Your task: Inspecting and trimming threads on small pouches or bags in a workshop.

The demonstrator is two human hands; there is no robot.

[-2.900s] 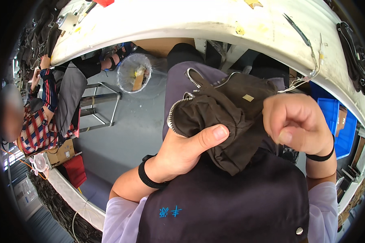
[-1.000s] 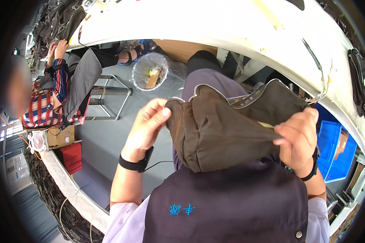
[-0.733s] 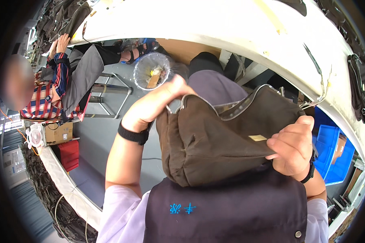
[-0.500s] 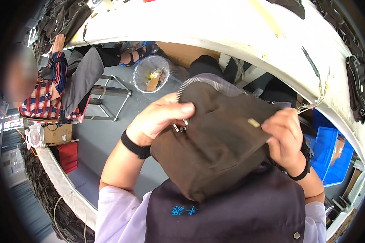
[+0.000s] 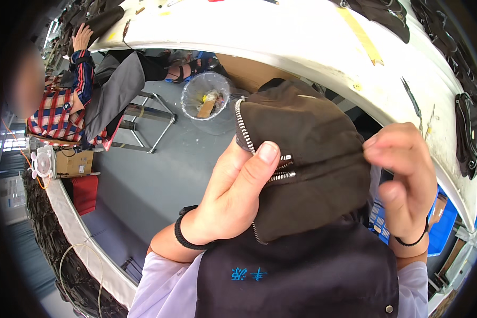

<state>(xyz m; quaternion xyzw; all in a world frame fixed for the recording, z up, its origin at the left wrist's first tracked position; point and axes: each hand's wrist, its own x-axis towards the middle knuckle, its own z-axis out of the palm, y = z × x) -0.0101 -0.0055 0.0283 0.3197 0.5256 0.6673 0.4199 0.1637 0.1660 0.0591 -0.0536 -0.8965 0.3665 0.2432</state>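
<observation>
1. Left hand (image 5: 233,196) is gripping the dark brown zippered pouch (image 5: 307,153), thumb pressing on the front right beside the silver zipper (image 5: 281,168), fingers closed behind the fabric.
2. Right hand (image 5: 405,185) is pinching the pouch's right edge, fingers curled together on the cloth.
3. Pouch is being held up in the air in front of the chest, above the dark apron (image 5: 302,275), below the near edge of the white worktable (image 5: 302,37); not resting on anything.
4. Zipper teeth are running down the pouch's left edge and across its middle.
5. Black bands are sitting on both wrists.
6. Clear waste bin (image 5: 206,103) with scraps is standing on the grey floor under the table.
7. Another person in a plaid shirt (image 5: 58,106) is sitting at left on a metal stool (image 5: 148,119), a hand up on the table's far left edge.
8. Blue crate (image 5: 442,222) is showing at right, below the table edge.
</observation>
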